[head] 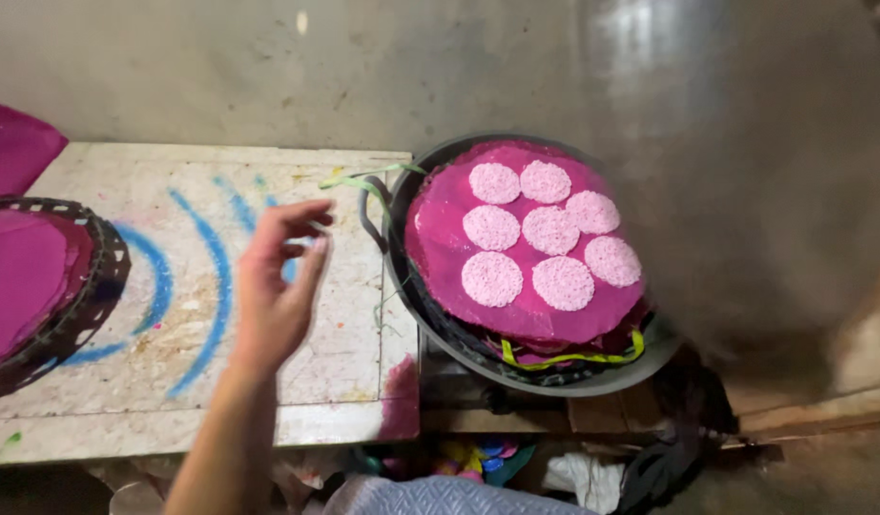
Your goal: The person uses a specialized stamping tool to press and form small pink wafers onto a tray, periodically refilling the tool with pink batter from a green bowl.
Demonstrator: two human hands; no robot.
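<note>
My left hand (278,277) reaches over a white tabletop (192,381) marked with blue painted arcs. Its fingers are loosely curled and apart, thumb uppermost, and I see nothing in them. Just right of the hand, about a hand's width away, sits a round dark-rimmed tray (430,315) covered with a magenta sheet (440,257). Several pale pink round discs (490,278) lie flat on that sheet. A thin green strip (363,179) curls over the tray's left rim. My right hand is out of view.
A second round dark-rimmed frame (96,286) with magenta sheet sits at the table's left edge. A large blurred metal vessel (745,143) looms at the right. A yellow-green strap (573,359) hangs at the tray's front. Cloth and coloured clutter (478,458) lie below the table.
</note>
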